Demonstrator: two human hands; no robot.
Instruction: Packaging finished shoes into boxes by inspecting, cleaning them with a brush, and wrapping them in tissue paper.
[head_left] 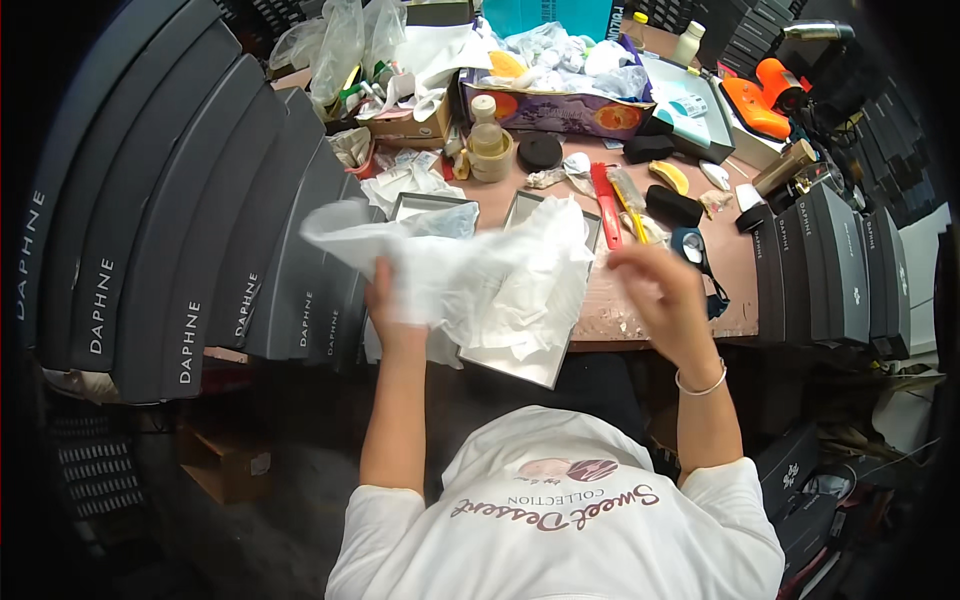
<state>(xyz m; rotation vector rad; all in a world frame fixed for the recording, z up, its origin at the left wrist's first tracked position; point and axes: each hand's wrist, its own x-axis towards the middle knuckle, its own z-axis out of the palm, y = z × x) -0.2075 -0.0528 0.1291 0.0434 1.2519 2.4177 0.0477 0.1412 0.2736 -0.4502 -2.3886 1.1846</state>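
My left hand (383, 300) grips a sheet of white tissue paper (350, 232), which is blurred and spreads over the table's front part. Whether anything is wrapped in the paper cannot be seen. Apart from the paper, my right hand (665, 295) hangs in the air with bent fingers spread from the thumb and nothing visible in them. Between the hands lies an open shoe box (548, 368), lined with crumpled white tissue (535, 285). Behind the held paper, a second open box (402, 205) shows, with a pale bluish bag (447, 220) in it.
Dark shoe boxes (190, 240) stand in a row at left; more boxes (825, 265) are at right. A red brush (605, 200), a yellow-handled brush (632, 212), a bottle (485, 125) and black pads (672, 205) lie about. A purple carton (560, 112) of crumpled paper stands behind.
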